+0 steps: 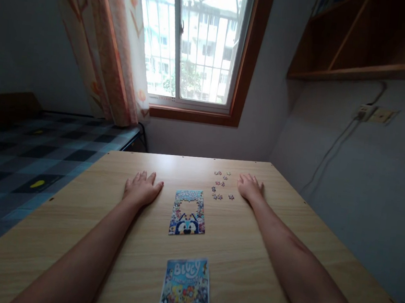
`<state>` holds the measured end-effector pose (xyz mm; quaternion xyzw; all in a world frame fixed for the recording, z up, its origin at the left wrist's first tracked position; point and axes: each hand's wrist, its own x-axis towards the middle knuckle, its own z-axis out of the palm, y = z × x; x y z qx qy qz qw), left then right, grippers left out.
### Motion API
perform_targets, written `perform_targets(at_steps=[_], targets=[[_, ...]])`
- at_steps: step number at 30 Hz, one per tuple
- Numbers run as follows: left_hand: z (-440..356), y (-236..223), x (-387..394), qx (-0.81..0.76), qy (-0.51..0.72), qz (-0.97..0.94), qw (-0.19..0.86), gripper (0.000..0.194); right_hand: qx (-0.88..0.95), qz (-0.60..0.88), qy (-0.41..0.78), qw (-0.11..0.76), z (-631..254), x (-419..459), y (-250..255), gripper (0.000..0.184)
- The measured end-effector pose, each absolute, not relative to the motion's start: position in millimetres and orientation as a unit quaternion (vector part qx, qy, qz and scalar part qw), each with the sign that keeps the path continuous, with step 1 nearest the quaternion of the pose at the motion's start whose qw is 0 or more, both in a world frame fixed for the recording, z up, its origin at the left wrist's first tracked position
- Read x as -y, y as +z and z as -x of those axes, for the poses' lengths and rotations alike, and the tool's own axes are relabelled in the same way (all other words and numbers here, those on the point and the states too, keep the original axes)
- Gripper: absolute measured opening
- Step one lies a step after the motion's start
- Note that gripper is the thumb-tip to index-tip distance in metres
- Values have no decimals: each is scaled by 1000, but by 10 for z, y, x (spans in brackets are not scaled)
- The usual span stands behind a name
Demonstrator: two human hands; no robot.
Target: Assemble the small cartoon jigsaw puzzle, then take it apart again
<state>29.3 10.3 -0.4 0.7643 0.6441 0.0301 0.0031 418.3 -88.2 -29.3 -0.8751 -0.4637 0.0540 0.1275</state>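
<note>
My left hand (142, 186) lies flat on the wooden table with its fingers spread, holding nothing. To its right is a partly assembled jigsaw puzzle (199, 214), with a gap in its middle where bare wood shows and a blue dog's face at its lower edge. Several loose puzzle pieces (217, 196) are scattered beyond it to the right. Beside these pieces my right hand (250, 186) rests palm down with fingers apart and nothing visible in it. Nearer to me is a colourful picture sheet (186, 292) marked "BLUEY", cut off by the bottom of the view.
The wooden table (148, 256) ends just past the hands. A checked bed (53, 155) stands along its left side, and a wall (372, 188) runs on the right with a cable and a socket (366, 112). Ahead are a window (206, 50) and a curtain (116, 41).
</note>
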Motion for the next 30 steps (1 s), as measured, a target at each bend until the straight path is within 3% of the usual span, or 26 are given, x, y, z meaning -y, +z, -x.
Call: perform_targets(at_steps=[8,12,14,18,30], targets=[[-252,-41,-128,-631,49,-774,-11,73,552,803,72,213,-4199,1022,-188,37],[-257,-45,-144,-630,41,-775,-18,73,618,727,183,236,-4236,1071,-13,39],[-262,-48,-145,-628,42,-777,-17,73,646,685,263,209,-4270,1091,128,41],[-279,-49,-132,-626,44,-778,-13,73,672,671,300,91,-4274,1112,366,41],[-344,8,-45,-617,45,-786,-1,69,706,682,188,15,-4068,1144,410,27]])
